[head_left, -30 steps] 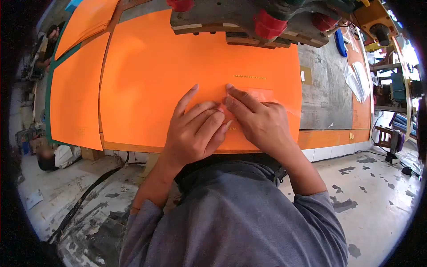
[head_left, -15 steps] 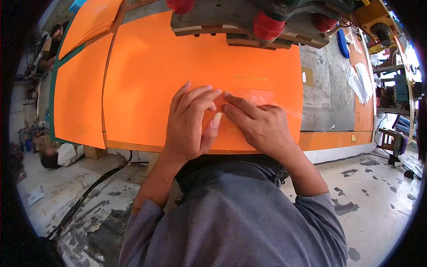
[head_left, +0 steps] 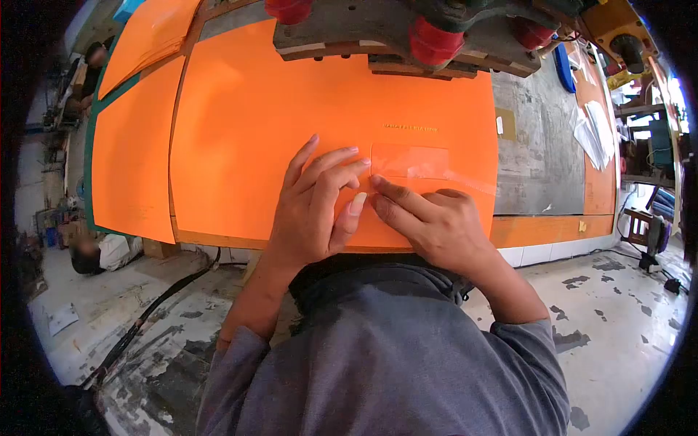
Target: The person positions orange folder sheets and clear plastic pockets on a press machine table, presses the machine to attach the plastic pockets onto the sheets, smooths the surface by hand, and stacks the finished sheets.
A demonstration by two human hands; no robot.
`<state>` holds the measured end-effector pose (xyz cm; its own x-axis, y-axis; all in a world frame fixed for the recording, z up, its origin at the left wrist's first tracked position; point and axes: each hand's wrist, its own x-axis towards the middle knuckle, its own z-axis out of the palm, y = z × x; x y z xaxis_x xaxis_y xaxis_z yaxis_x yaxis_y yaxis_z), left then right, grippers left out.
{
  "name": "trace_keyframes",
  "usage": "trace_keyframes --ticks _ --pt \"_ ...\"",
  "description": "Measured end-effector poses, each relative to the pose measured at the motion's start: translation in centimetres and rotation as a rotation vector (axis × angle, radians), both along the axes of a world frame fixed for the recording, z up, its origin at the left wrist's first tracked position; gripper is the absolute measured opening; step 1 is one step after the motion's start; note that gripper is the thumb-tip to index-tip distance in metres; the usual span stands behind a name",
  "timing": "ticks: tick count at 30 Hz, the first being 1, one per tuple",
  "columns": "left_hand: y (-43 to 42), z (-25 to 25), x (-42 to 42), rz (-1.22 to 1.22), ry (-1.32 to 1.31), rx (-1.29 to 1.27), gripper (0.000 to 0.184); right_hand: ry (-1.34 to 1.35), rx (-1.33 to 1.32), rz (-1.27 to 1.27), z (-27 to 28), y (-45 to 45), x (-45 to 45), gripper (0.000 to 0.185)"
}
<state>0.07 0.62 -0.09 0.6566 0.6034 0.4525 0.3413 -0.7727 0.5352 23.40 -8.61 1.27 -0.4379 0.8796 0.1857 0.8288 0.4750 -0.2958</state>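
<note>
Overhead, red-fitted machine, orange sheet, both hands below

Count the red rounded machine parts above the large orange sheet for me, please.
3: left red part, middle red part, right red part, all on the dark metal machine; others may be hidden beyond the top edge.

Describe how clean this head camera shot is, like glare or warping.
In the head view, black fisheye corners; the table's front edge bows; whitish glare streaks the clear film; bright light washes out the far right; gold lettering is too small to read surely.
</note>
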Motion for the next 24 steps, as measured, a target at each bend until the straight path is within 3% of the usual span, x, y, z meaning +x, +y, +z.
trace_keyframes --ticks 11,16,21,24 --pt "-0.4 0.2 -0.3 -0.052 0.011 -0.013 0.036 -0.003 0.077 -0.042 -0.7 -1.1 1.8 0.04" --pt "-0.5 0.3 -0.4 -0.085 0.019 -0.034 0.026 -0.018 0.052 -0.099 -0.1 -1.7 2.7 0.04" --pt "-0.6 0.6 -0.3 -0.107 0.03 -0.022 0.023 -0.008 0.076 -0.188 0.0 -2.2 3.7 0.03" --pt "-0.5 0.6 -0.4 -0.111 0.037 -0.014 0.023 -0.03 0.102 -0.18 -0.5 -2.7 4.6 0.036"
